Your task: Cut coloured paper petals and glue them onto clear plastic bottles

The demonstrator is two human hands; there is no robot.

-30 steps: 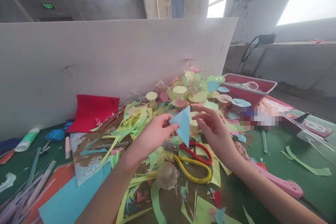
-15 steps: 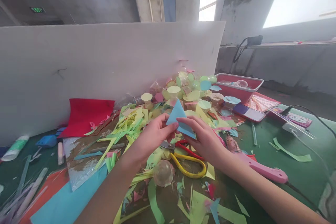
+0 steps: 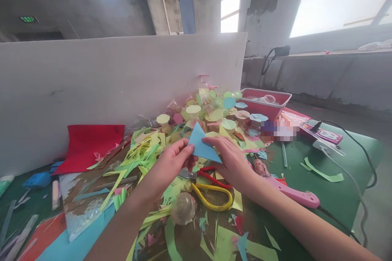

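Both hands hold a small blue paper triangle [image 3: 200,146] above the cluttered table. My left hand [image 3: 170,163] pinches its left corner between thumb and fingers. My right hand [image 3: 232,159] grips its right side, fingers curled over the edge. Right below the hands lie scissors [image 3: 211,189] with red and yellow handles, on a litter of green and yellow paper scraps [image 3: 147,147]. A clear plastic ball [image 3: 183,208] rests in front of the scissors.
A white board [image 3: 122,77] stands along the back. A pile of small cups capped with coloured paper discs [image 3: 214,110] sits behind the hands, a pink tray [image 3: 265,104] to its right. A pink glue gun [image 3: 290,191] with cable lies right; red felt [image 3: 92,142] and blue sheet [image 3: 73,244] lie left.
The triangle has turned from pointing down to pointing up, and my right hand has closed on it. The view has shifted a little to the right.
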